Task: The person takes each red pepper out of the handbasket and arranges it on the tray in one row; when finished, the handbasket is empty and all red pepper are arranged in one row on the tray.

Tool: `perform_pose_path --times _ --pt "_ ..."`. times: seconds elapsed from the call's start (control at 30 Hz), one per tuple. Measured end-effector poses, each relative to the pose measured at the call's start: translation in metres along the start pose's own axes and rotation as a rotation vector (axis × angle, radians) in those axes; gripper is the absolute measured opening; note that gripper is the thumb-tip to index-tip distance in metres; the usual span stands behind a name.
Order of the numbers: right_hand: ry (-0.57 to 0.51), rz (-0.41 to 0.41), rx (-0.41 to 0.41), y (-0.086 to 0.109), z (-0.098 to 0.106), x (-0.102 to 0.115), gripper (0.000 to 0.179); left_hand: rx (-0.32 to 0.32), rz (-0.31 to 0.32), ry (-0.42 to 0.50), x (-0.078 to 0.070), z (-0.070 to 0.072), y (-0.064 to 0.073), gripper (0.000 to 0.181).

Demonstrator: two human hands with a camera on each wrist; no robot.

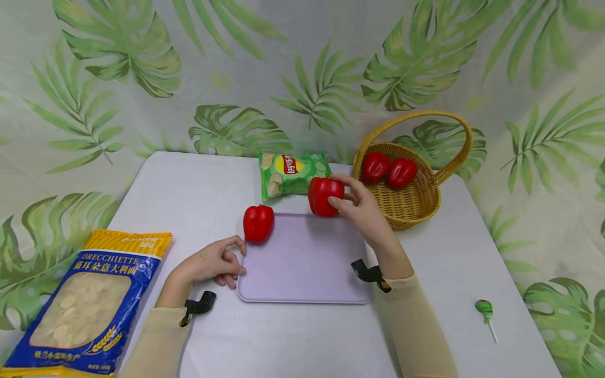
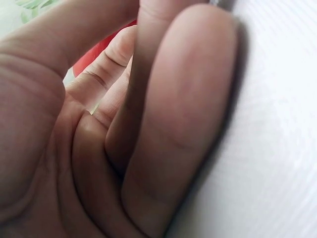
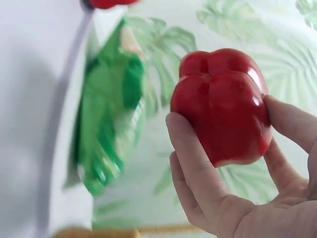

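My right hand [image 1: 361, 207] pinches a red bell pepper [image 1: 322, 197] between thumb and fingers, above the tray's far right part. In the right wrist view the lobed end of this bell pepper [image 3: 220, 106] faces the camera. A second red bell pepper [image 1: 258, 223] stands upright at the far left corner of the lilac tray [image 1: 302, 268]. Beside the tray's left edge rests my left hand [image 1: 215, 261], fingers loosely bent. The left wrist view shows its fingers [image 2: 183, 89] against the white surface, nothing visible between them.
Behind the tray lies a green chip bag [image 1: 295, 173]. A wicker basket [image 1: 411, 210] with two red bell peppers [image 1: 402, 173] stands at the back right, its handle arching up. An orecchiette bag [image 1: 85, 299] lies at left, a green-wrapped lollipop [image 1: 485, 310] at right.
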State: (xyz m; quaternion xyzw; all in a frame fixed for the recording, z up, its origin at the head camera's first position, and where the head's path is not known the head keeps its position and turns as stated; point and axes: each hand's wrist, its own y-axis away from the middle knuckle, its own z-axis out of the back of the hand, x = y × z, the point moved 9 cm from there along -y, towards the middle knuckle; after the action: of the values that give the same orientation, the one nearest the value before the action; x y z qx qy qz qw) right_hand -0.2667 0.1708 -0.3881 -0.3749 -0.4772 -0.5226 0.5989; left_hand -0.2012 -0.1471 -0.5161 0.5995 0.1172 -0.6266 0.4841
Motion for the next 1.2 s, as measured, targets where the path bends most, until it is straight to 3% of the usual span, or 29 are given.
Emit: perform_pose_path --times 0.37,0.5,0.9,1.2 --pt "0.056 -0.066 0.085 -0.015 -0.070 -0.032 0.054 -0.001 -0.003 0.003 0.002 0.001 0.001 0.045" --pt "0.090 -0.065 0.109 -0.017 -0.086 -0.041 0.053 0.002 -0.005 -0.001 0.003 0.001 0.000 0.044" --pt "0.218 -0.056 0.070 -0.016 -0.099 -0.049 0.052 0.003 -0.007 -0.006 0.002 0.001 -0.002 0.044" --pt "0.198 -0.055 0.123 -0.017 -0.097 -0.053 0.071 0.000 -0.008 -0.009 0.001 0.001 -0.001 0.044"
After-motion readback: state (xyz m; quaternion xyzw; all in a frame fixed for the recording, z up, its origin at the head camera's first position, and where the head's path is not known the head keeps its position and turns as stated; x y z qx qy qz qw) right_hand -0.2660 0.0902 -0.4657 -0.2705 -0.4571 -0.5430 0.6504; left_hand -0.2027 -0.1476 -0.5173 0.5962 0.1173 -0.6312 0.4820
